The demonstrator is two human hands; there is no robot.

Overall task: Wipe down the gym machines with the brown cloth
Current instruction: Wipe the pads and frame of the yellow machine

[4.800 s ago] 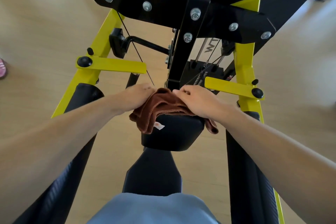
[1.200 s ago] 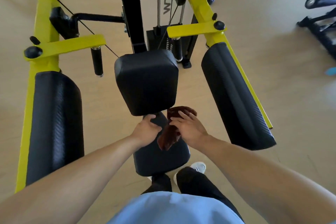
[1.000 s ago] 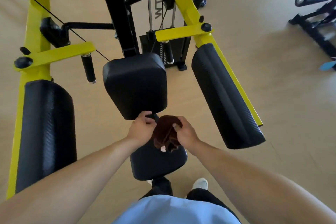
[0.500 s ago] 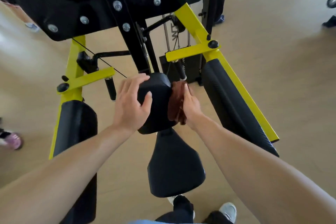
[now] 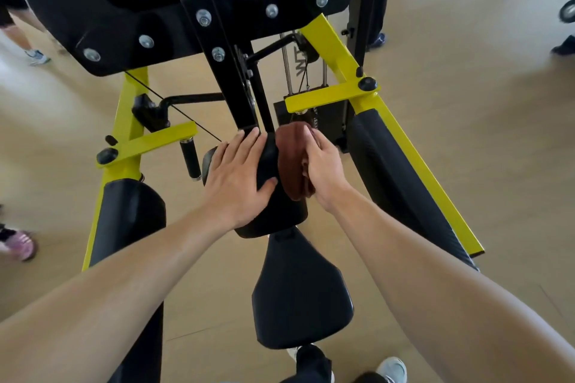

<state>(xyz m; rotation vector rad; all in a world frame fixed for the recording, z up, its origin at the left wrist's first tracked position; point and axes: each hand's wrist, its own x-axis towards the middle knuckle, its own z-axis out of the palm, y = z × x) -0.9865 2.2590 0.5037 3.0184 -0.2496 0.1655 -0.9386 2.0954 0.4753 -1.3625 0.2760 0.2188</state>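
The brown cloth [image 5: 291,162] is bunched against the right side of the small black back pad [image 5: 273,214] on a yellow and black gym machine [image 5: 329,40]. My right hand [image 5: 323,171] presses the cloth to the pad with fingers stretched forward. My left hand [image 5: 236,177] lies flat on the pad's left face, fingers straight and thumb at its front edge. The black seat [image 5: 298,295] sits just below the pad.
Long black arm pads stand at the right [image 5: 395,177] and left [image 5: 127,214] of the seat. The weight stack [image 5: 326,121] is behind the back pad. Other people's feet show at the left edge [image 5: 18,246] and top left [image 5: 34,53]. The floor is tan.
Both hands rose from the seat to the back pad. My left hand went flat on the pad, and my right hand slid the cloth forward along the pad's right side.
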